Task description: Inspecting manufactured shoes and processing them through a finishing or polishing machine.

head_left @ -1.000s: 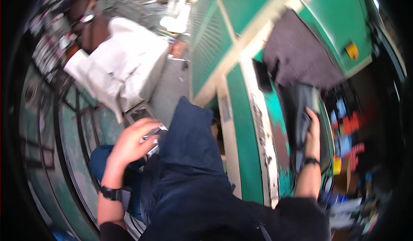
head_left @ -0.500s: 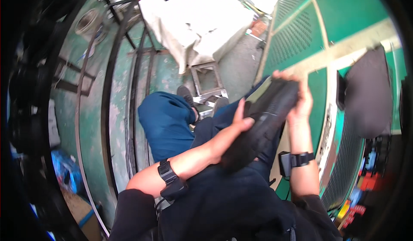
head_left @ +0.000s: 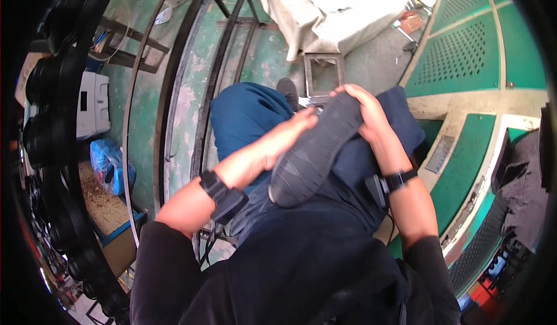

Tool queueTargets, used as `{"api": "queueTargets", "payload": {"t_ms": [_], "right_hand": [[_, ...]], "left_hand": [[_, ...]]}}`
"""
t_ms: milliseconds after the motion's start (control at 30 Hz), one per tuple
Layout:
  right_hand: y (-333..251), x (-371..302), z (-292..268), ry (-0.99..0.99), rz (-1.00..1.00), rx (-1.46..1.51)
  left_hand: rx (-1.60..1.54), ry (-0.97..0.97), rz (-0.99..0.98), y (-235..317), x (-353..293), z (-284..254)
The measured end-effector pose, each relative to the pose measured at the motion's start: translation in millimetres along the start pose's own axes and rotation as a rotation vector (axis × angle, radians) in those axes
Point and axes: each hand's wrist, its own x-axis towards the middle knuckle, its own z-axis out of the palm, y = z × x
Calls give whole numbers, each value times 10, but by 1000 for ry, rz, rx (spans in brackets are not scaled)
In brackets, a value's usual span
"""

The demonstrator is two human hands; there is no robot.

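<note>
A black shoe (head_left: pixel 313 154) is held over my lap, its ridged dark sole turned up toward me and its length slanting from lower left to upper right. My right hand (head_left: pixel 366 107) is wrapped round the shoe's upper right end, with the fingers curled over the tip. Along the shoe's left edge lies my left hand (head_left: pixel 290 132), slightly smeared by motion; it grips the side, and part of it is hidden behind the shoe. The shoe's upper faces away from me.
Dark metal rails (head_left: pixel 174 87) run along my left. Ahead, a pale cloth (head_left: pixel 331 17) drapes over something beside a square metal frame (head_left: pixel 325 72). Green perforated panels (head_left: pixel 455 52) stand at right. A blue plastic bag (head_left: pixel 110 165) and a white box (head_left: pixel 94 104) are at far left.
The shoe has been rolled from showing its side to showing its sole. It has come a little left in view, and the whole view has shifted. Both hands stay on it.
</note>
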Motion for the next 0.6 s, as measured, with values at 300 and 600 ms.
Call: {"api": "queueTargets", "payload": {"t_ms": [300, 600], "right_hand": [[73, 219, -86, -185, -130, -148], [258, 7, 341, 15, -154, -183]], "left_hand": [[-219, 112, 17, 233, 1137, 108], [-303, 90, 42, 40, 708, 116]]}}
